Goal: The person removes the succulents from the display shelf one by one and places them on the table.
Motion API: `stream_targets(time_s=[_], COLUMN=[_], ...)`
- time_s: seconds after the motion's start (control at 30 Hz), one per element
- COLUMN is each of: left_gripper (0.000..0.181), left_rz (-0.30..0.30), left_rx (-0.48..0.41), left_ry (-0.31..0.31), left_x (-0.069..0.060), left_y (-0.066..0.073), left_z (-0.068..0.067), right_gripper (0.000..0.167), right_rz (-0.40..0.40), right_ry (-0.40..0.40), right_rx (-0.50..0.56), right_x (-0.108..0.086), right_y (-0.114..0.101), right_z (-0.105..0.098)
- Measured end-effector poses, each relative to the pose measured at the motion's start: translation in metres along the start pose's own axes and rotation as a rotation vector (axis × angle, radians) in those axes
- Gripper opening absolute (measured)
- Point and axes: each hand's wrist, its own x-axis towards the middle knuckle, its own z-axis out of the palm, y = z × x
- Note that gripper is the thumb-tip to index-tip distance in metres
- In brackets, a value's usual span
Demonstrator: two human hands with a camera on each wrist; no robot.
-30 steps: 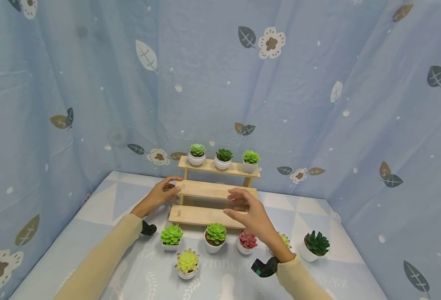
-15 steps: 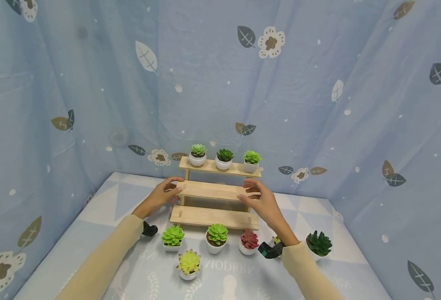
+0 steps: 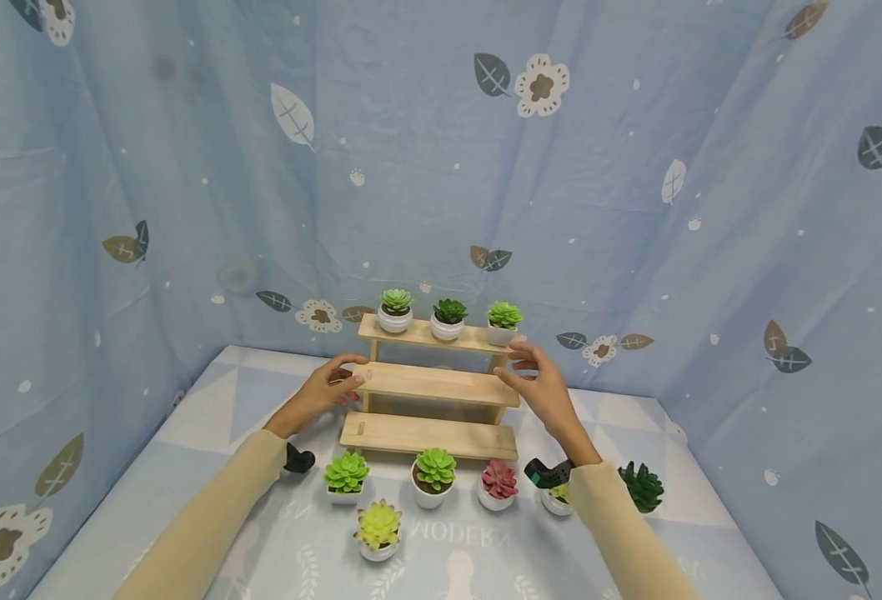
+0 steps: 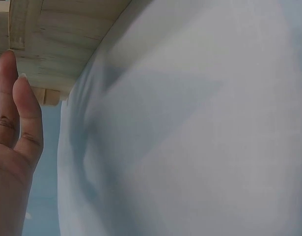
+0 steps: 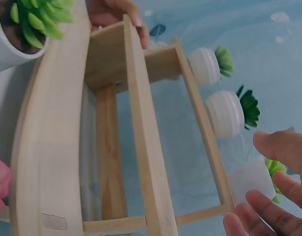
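Pale wooden three-tier stand (image 3: pixel 429 435) (faintly grained), left fingers (image 4: pixel 28 103) curled round one end, right fingers (image 5: pixel 282 147) loosely parted

A pale blue curtain (image 3: pixel 411 150) is hanging in folds beyond the back edge of the table (image 3: pixel 418 575) and along its left and right edges, with a white flower print (image 3: pixel 542 85) showing high up beside a dark grey leaf print (image 3: pixel 493 75). White and grey-blue triangles (image 3: pixel 208 408) are filling the table's back-left and back-right corners, while pale lettering (image 3: pixel 462 533) and a leafy sprig print (image 3: pixel 308 572) are showing nearer the front.
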Motion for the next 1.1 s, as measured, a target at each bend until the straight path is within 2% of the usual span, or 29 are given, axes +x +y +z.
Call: stream_targets(time_s=[0.17,0.3,0.6,0.73,0.9,1.1], left_gripper=[0.054,0.055,0.052,0.052,0.049,0.05], left_rz=[-0.011,-0.008,-0.002,-0.002,-0.012,-0.008], left_rx=[-0.002,-0.012,-0.017,-0.023,-0.026,-0.035], left_ry=[0.009,0.006,-0.011,-0.014,-0.004,-0.007], left_x=[-0.001,-0.001,0.0,0.001,0.003,0.006], left_y=[0.0,0.002,0.009,0.009,0.007,0.004], left_z=[0.0,0.0,-0.001,-0.001,-0.001,-0.001], right_gripper=[0.065,0.061,0.056,0.061,0.077,0.086], right_rz=[0.028,0.052,0.034,0.033,0.027,0.068], right_ry=[0.003,0.036,0.144,0.167,0.121,0.018], right_rx=[0.023,0.033,0.01,0.022,0.057,0.064], right_x=[0.009,0.017,0.033,0.039,0.049,0.062], right_y=[0.0,0.001,0.013,0.013,0.013,0.017], right_z=[-0.004,-0.005,-0.008,-0.011,-0.014,-0.016])
